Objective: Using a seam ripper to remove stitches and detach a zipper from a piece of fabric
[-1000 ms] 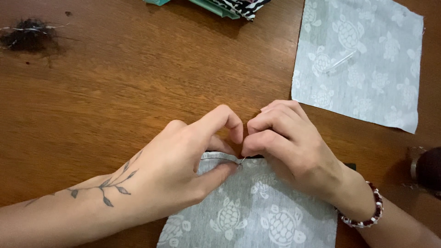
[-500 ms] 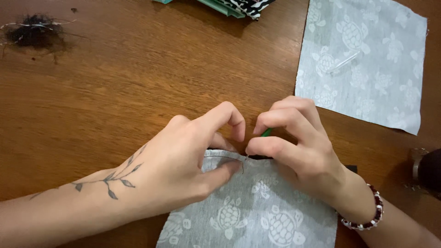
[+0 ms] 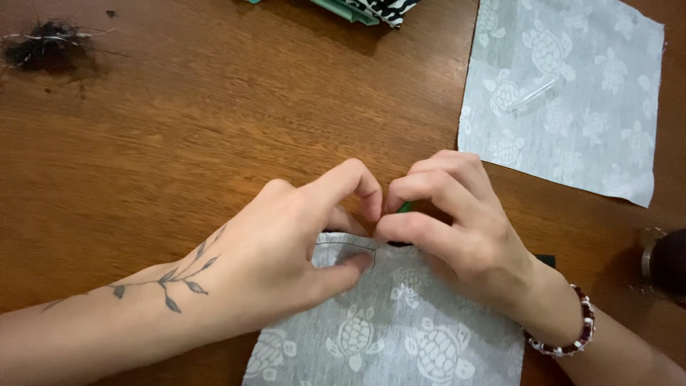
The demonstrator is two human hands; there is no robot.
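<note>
A grey fabric piece (image 3: 386, 336) printed with white turtles lies at the near edge of the wooden table (image 3: 214, 121). My left hand (image 3: 286, 257) presses its top edge, thumb and forefinger pinching the fold where a dark thread line runs. My right hand (image 3: 457, 229), with a beaded bracelet at the wrist, pinches the same edge right beside it, fingertips touching a small green object (image 3: 404, 208) that is mostly hidden.
A second turtle-print fabric square (image 3: 572, 93) lies at the far right with a small clear object (image 3: 532, 96) on it. A dark tangle of thread (image 3: 46, 46) sits far left. Folded patterned fabrics (image 3: 364, 8) lie at the top edge. A dark round object (image 3: 668, 264) sits at the right.
Both hands stay pinched on the fabric's top edge; the right fingers have shifted slightly, and a bit of green now shows between the fingertips.
</note>
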